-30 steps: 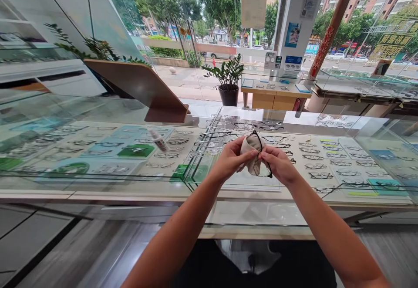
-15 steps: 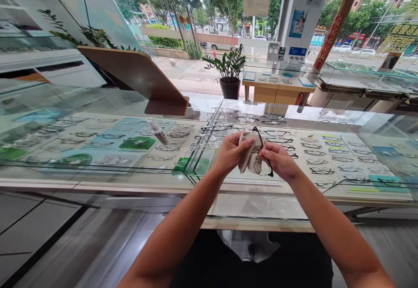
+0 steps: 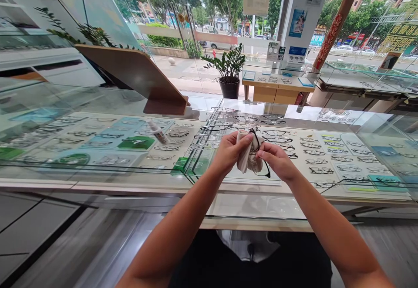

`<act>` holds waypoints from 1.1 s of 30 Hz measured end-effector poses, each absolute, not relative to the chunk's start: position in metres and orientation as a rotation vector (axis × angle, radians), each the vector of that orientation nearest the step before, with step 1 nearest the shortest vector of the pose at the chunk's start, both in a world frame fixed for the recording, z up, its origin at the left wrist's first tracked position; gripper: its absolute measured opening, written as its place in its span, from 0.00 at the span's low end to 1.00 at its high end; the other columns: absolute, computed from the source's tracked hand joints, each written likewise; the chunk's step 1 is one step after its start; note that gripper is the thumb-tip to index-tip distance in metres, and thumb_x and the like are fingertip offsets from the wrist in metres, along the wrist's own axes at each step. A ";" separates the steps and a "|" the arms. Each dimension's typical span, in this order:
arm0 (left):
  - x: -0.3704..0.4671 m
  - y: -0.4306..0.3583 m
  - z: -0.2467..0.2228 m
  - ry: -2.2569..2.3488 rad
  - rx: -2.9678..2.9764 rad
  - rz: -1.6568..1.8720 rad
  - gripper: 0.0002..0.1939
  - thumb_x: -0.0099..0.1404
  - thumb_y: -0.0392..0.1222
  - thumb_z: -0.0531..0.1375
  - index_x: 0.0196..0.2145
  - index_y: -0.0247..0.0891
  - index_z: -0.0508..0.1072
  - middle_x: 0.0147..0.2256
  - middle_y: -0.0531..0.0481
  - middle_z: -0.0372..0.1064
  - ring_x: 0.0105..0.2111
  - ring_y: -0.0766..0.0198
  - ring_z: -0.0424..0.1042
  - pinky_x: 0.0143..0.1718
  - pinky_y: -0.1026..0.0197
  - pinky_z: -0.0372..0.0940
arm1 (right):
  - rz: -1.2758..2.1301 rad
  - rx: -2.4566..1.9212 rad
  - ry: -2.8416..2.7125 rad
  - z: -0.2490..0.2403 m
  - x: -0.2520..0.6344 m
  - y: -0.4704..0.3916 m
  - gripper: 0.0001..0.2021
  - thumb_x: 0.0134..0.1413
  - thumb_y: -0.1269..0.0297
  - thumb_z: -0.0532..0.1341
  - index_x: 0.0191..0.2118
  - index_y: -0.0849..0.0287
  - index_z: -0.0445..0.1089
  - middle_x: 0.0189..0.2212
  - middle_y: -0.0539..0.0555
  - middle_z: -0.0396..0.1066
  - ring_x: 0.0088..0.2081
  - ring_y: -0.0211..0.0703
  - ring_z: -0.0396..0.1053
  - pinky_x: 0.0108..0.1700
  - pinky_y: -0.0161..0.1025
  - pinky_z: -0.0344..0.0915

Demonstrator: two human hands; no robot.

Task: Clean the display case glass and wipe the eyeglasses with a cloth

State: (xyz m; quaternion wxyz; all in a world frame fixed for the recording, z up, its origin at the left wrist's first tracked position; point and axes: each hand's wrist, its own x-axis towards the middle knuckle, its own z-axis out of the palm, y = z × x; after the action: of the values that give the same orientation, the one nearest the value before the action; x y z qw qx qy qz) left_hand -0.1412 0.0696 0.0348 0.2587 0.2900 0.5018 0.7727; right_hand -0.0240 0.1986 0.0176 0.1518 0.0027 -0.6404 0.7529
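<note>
My left hand (image 3: 228, 152) is closed on a light beige cloth (image 3: 243, 155), which is folded over part of a pair of dark-framed glasses (image 3: 256, 139). With its fingertips pinched, my right hand (image 3: 277, 160) holds the glasses by the frame near the middle. The frame is turned on its side, and one dark end sticks out below the right fingers. Both hands are above the glass counter, close together. Part of the lenses is hidden behind cloth and fingers.
Rows of glasses (image 3: 316, 152) lie in the glass display counter (image 3: 137, 181). On the left stand a white spray bottle (image 3: 158, 131) and a tilted wooden-framed mirror (image 3: 130, 72). A potted plant (image 3: 229, 88) is beyond the counter.
Both hands have shifted slightly left with the cloth and glasses. The cloth now hangs more bunched below the left fingers.
</note>
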 end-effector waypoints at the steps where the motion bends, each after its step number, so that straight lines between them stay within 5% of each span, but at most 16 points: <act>1: -0.142 0.069 0.035 1.320 0.801 2.074 0.27 0.46 0.61 0.78 0.26 0.34 0.76 0.23 0.53 0.70 0.23 0.71 0.65 0.24 0.68 0.62 | 2.156 0.003 -1.824 0.018 -0.024 0.199 0.22 0.49 0.43 0.75 0.28 0.58 0.73 0.27 0.48 0.70 0.32 0.38 0.64 0.39 0.38 0.61; 8: -0.142 0.065 0.035 1.197 0.958 1.893 0.21 0.51 0.49 0.78 0.34 0.35 0.76 0.24 0.54 0.72 0.18 0.73 0.64 0.17 0.69 0.57 | 2.165 -0.025 -1.759 0.023 -0.022 0.199 0.22 0.48 0.44 0.75 0.28 0.58 0.73 0.26 0.48 0.68 0.31 0.38 0.63 0.37 0.38 0.61; 16: -0.136 0.066 0.034 1.291 0.967 2.013 0.24 0.48 0.55 0.78 0.29 0.35 0.75 0.23 0.54 0.69 0.22 0.71 0.66 0.24 0.68 0.62 | 2.211 0.049 -1.774 0.019 -0.020 0.190 0.22 0.51 0.43 0.74 0.29 0.57 0.72 0.27 0.48 0.68 0.30 0.38 0.64 0.36 0.38 0.63; 25: -0.130 0.067 0.034 1.462 0.879 2.145 0.30 0.51 0.65 0.74 0.22 0.36 0.69 0.18 0.58 0.59 0.18 0.74 0.54 0.19 0.67 0.52 | 2.218 0.136 -1.845 0.016 -0.022 0.179 0.21 0.55 0.42 0.71 0.33 0.56 0.70 0.27 0.50 0.72 0.30 0.39 0.69 0.36 0.40 0.70; 33: -0.134 0.071 0.029 1.380 0.829 2.155 0.29 0.54 0.67 0.72 0.25 0.36 0.72 0.19 0.56 0.63 0.19 0.71 0.60 0.21 0.65 0.57 | 2.214 0.067 -1.804 0.020 -0.022 0.182 0.22 0.52 0.42 0.73 0.31 0.56 0.70 0.25 0.48 0.69 0.27 0.38 0.66 0.32 0.39 0.66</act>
State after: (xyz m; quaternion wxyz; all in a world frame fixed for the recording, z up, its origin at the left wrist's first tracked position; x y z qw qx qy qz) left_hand -0.1344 0.0714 0.0288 0.2237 0.3004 0.5000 0.7809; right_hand -0.0217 0.1822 0.0204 0.1420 0.0234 -0.6253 0.7670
